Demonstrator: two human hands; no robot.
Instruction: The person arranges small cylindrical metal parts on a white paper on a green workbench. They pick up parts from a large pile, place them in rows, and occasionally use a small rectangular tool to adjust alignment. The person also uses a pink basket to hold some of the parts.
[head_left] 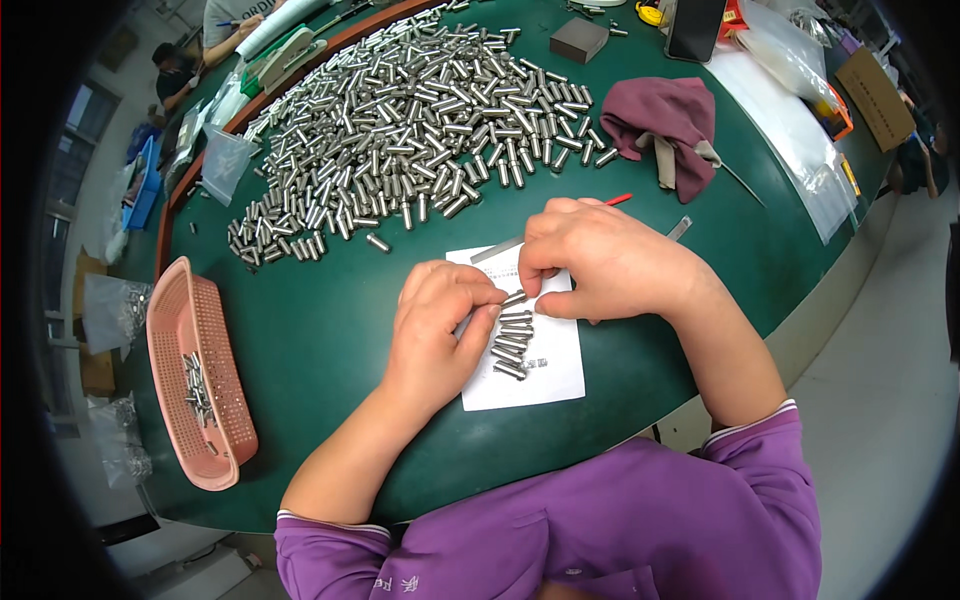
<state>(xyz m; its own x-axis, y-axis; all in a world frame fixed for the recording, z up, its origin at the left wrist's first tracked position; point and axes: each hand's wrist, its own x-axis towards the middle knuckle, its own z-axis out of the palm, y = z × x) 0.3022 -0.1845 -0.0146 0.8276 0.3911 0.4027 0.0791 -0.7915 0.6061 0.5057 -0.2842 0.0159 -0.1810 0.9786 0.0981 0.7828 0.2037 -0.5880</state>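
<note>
A short metal pin (514, 299) is between my two hands, above a white printed sheet (555, 385). My left hand (435, 320) pinches one end of it with thumb and forefinger. At the pin's other end, the thumb and forefinger of my right hand (605, 260) close in, with the other fingers curled. Just below the fingertips, several similar pins (512, 345) lie side by side in a column on the sheet. A red pen-like stick (619, 199) pokes out behind my right knuckles; whether that hand holds it, I cannot tell.
A large heap of metal pins (400, 130) covers the far side of the green table (320, 360). At left stands a pink basket (238, 420) with some pins inside. A maroon cloth (665, 115), a dark block (579, 40) and a phone (695, 30) lie at far right.
</note>
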